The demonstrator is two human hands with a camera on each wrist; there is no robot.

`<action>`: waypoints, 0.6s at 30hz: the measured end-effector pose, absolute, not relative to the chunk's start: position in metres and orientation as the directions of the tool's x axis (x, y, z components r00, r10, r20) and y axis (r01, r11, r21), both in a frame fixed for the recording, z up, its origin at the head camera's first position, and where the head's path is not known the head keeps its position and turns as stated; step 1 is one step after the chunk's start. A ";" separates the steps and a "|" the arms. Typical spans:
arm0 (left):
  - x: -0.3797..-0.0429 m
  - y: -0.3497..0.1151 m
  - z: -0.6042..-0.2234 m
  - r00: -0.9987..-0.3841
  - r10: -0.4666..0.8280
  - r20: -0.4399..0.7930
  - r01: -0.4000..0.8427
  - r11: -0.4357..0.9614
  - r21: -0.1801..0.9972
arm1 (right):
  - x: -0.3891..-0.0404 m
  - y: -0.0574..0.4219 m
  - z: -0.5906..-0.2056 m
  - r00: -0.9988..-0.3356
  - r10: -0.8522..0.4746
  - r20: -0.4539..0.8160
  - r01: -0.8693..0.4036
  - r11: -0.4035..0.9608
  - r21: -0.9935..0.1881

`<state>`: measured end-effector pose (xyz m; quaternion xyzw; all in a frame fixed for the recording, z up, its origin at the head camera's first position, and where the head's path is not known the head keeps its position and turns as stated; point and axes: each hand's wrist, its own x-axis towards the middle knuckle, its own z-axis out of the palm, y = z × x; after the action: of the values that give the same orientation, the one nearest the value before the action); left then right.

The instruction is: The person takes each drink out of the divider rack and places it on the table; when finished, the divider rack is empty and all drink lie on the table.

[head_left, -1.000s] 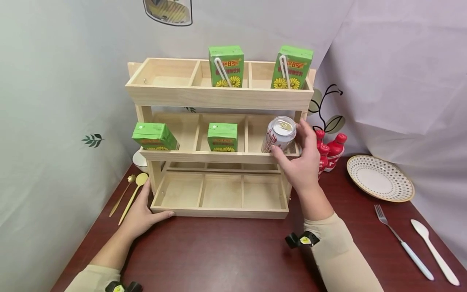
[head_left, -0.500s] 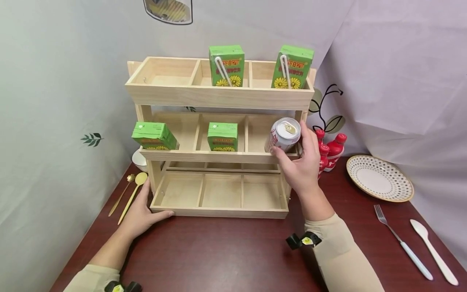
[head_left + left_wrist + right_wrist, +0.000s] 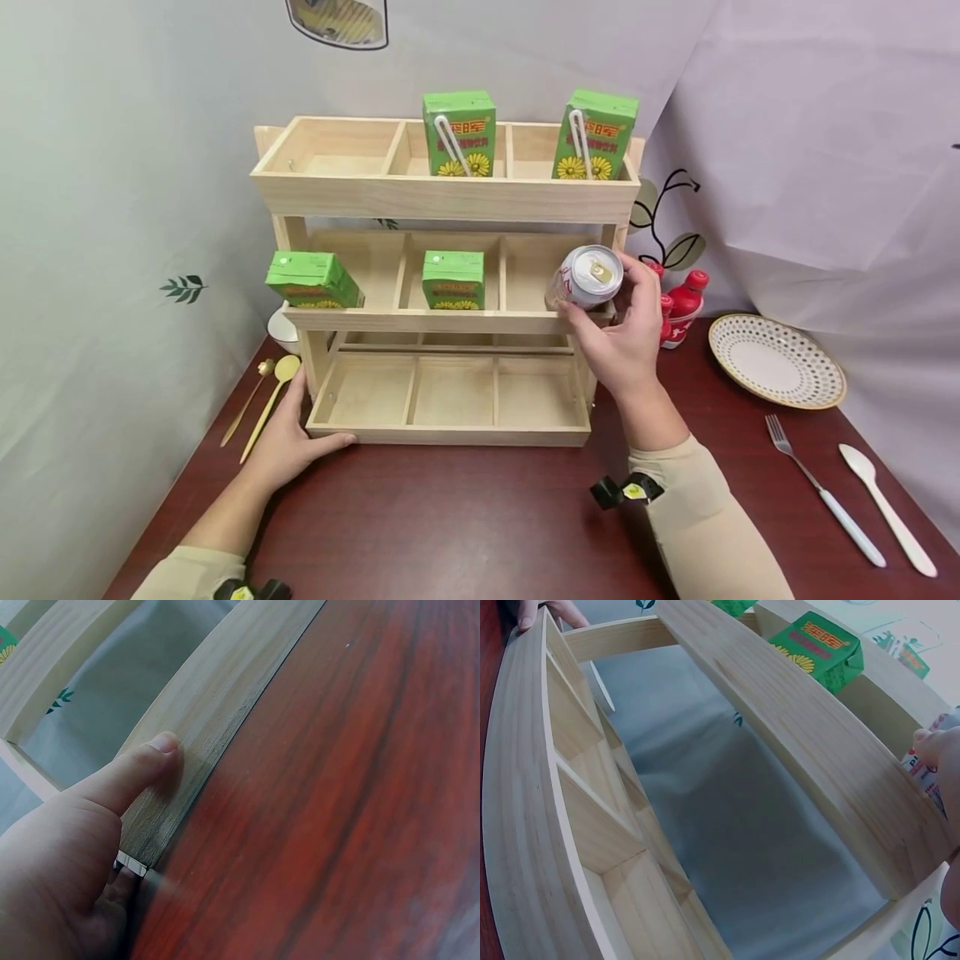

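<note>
My right hand (image 3: 621, 337) grips a silver-white soda can (image 3: 588, 279), thumb at the front and fingers round its right side. Tilted with its lid facing forward, the can sits over the right compartment of the middle tier; its base is hidden behind the front board. In the right wrist view only a strip of the can (image 3: 932, 780) shows past the thumb. My left hand (image 3: 283, 442) holds the lower left corner of the three-tier wooden shelf (image 3: 450, 197). Its thumb lies on the bottom tier's front board (image 3: 202, 727), with the fingers round the side.
Green drink cartons stand in the top tier, one in the middle (image 3: 459, 137) and one at the right (image 3: 596, 137). Two more (image 3: 313, 279) (image 3: 453, 279) are in the middle tier. Gold spoons (image 3: 272, 404) lie left; red bottles (image 3: 684, 304), a plate (image 3: 776, 360), fork (image 3: 821, 487) and white spoon (image 3: 885, 504) are right.
The can has leaned further, its top coming right and slightly down in my right hand. My left hand stays at the shelf corner. The head view has shifted a little.
</note>
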<state>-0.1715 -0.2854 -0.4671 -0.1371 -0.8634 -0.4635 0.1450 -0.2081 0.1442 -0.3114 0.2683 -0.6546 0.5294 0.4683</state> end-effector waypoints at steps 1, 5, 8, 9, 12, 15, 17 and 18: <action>-0.169 -0.284 -0.464 -0.919 0.104 0.380 0.375 0.529 0.761 | -0.208 0.144 -0.311 -0.415 0.145 0.898 -0.852 0.284 -0.440; -0.162 -0.275 -0.448 -0.920 0.104 0.378 0.375 0.512 0.773 | -0.204 0.146 -0.308 -0.406 0.160 0.900 -0.863 0.256 -0.435; -0.160 -0.272 -0.442 -0.920 0.108 0.377 0.377 0.512 0.772 | -0.200 0.148 -0.302 -0.392 0.173 0.903 -0.865 0.264 -0.426; -0.160 -0.272 -0.442 -0.921 0.108 0.375 0.375 0.515 0.771 | -0.198 0.149 -0.300 -0.384 0.175 0.907 -0.865 0.277 -0.419; -0.160 -0.272 -0.442 -0.923 0.104 0.371 0.369 0.521 0.770 | -0.192 0.153 -0.292 -0.359 0.189 0.914 -0.871 0.283 -0.401; -0.164 -0.277 -0.451 -0.921 0.104 0.375 0.370 0.530 0.763 | -0.186 0.159 -0.284 -0.334 0.223 0.916 -0.868 0.307 -0.391; -0.168 -0.281 -0.459 -0.921 0.105 0.375 0.370 0.541 0.755 | -0.184 0.164 -0.279 -0.321 0.259 0.911 -0.866 0.310 -0.393; -0.170 -0.283 -0.463 -0.922 0.102 0.374 0.366 0.545 0.754 | -0.183 0.167 -0.278 -0.316 0.275 0.908 -0.864 0.311 -0.395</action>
<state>-0.1697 -0.2834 -0.4630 -0.1349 -0.8671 -0.4573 0.1444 -0.1833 0.1672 -0.2778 0.2416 -0.6099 0.5349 0.5324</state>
